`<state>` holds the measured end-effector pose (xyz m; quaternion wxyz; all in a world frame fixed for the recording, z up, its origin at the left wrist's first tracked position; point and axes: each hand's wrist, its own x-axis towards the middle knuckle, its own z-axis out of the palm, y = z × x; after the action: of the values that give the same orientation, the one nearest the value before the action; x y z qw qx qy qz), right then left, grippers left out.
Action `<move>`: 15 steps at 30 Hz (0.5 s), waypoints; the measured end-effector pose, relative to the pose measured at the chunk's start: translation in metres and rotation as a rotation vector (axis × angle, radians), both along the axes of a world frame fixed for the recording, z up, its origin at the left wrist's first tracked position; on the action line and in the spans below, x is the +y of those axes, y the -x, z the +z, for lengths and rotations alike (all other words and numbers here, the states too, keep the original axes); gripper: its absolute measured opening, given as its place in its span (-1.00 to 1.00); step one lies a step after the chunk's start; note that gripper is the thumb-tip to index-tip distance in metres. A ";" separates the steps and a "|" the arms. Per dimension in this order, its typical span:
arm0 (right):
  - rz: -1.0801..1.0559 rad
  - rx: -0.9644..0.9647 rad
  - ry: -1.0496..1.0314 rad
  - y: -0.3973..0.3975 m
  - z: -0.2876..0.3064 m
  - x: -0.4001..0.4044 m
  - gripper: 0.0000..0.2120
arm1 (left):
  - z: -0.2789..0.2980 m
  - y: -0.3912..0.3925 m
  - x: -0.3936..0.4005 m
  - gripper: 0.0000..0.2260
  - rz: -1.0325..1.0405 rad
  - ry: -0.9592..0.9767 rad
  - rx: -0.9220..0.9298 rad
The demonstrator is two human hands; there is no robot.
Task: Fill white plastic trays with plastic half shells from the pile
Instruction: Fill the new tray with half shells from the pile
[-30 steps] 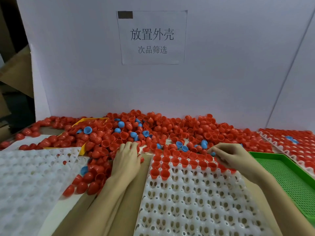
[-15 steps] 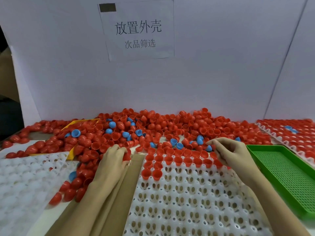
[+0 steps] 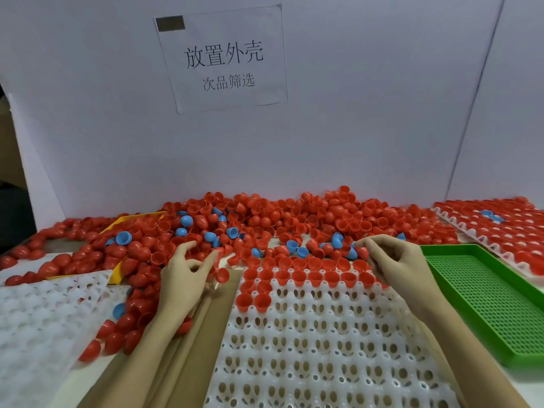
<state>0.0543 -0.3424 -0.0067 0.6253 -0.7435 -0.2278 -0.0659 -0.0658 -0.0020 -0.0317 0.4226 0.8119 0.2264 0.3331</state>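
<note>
A pile of red half shells (image 3: 294,219), with a few blue ones mixed in, lies along the white back wall. The white plastic tray (image 3: 323,357) in front of me has red shells in its far rows; its other pockets hold nothing. My left hand (image 3: 185,278) hovers at the pile's near edge left of the tray, fingers spread and loosely curled, with a red shell (image 3: 222,274) just beside its fingertips. My right hand (image 3: 394,260) is at the tray's far right corner, thumb and fingers pinching a red half shell (image 3: 363,252).
A second white tray (image 3: 41,328) lies at the left with loose shells around it. A green mesh tray (image 3: 488,307) sits to the right, with a filled tray (image 3: 512,231) behind it. A yellow tray edge (image 3: 117,225) pokes from the pile. Brown cardboard (image 3: 176,369) lies under my left forearm.
My left hand has lifted off the pile and spread its fingers; a red shell now lies beside it. My right hand stays at the tray's far right corner. The camera tilted slightly.
</note>
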 end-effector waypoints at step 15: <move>0.312 0.105 0.137 0.017 0.004 0.011 -0.80 | 0.016 -0.001 -0.046 -0.81 -0.662 0.830 -0.062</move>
<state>0.0371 -0.3310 -0.0028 0.5868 -0.7424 -0.3115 0.0866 -0.0650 -0.0482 -0.0161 0.7974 0.5941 0.0583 0.0881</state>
